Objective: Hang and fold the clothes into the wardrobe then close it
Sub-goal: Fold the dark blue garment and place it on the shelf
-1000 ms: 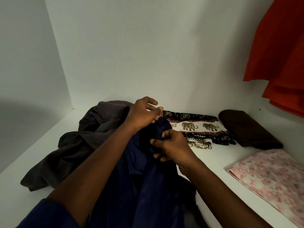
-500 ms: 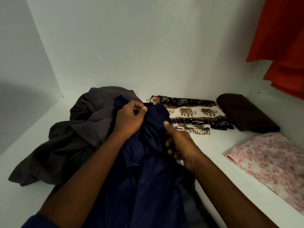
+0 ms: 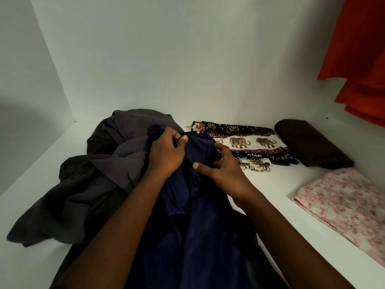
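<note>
The white wardrobe (image 3: 187,59) fills the view, its back and side walls rising from a white shelf (image 3: 275,184) that carries the clothes. A navy garment (image 3: 198,236) runs from the bottom edge of the view up the middle of the shelf, with its top end bunched between the two hands. To its left, a crumpled grey garment (image 3: 83,195) sprawls over the left half of the shelf; its heap reaches the back wall and its right edge lies under the navy cloth. A red garment (image 3: 358,49) hangs in the upper right corner, above the shelf and clear of everything on it. Below it, at the right edge, a folded pink flowered cloth (image 3: 343,201) lies flat. A folded cloth with an elephant print (image 3: 245,142) lies against the back wall, just right of the hands. A folded brown cloth (image 3: 312,147) sits beside it, touching its right end.

The left hand (image 3: 166,153) grips the top of the navy garment, its fingers curled into the fabric and its thumb pressed on top. The right hand (image 3: 225,172) holds the same bunched end from the right, with curled fingers and the thumb laid across the cloth.
</note>
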The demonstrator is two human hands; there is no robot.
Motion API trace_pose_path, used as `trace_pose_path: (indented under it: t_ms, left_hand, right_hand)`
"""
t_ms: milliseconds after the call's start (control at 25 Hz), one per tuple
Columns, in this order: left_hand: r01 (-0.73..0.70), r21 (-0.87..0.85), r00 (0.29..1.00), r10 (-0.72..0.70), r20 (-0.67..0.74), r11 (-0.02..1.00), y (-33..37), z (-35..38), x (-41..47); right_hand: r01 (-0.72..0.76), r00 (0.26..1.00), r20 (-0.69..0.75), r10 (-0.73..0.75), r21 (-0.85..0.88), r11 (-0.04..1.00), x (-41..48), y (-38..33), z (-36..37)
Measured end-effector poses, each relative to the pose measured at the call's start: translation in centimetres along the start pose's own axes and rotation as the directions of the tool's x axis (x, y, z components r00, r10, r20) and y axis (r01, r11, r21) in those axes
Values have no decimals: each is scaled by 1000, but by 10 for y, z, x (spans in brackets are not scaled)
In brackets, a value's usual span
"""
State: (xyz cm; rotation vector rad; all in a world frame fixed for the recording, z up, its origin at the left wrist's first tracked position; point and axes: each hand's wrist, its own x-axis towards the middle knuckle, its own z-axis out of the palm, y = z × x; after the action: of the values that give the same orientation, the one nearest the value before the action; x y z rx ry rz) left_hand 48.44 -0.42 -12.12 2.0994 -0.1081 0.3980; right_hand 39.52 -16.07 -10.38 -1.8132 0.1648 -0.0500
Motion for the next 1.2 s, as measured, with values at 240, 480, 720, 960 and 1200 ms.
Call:
trace_pose_path:
  t_ms: [240,480,720,960,1200]
  left_hand:
    - [67,-5,997,-67,-29,998,-1,4,-1]
    - [162,-118,985,-168,-38,980,-3,0,-1]
    - [191,-72,979,-185,81,979,28,-21,-39]
    - [-42,116,999,45,-22,992,43,-72,-213]
    - [-80,441,994,105,-34,894,25,-82,-332]
  right_hand:
    - [321,825,-156,-544,-662,678,-19,22,7]
    - [429,786,157,-598,-835,344,-28,25,24]
    - [446,844,141,-518,-722,529,-81,21,4]
    - [271,865,-272,-422,-454,849,-184,44,-25]
    - [-49,909,-412,-57,-243,969,-271,106,0]
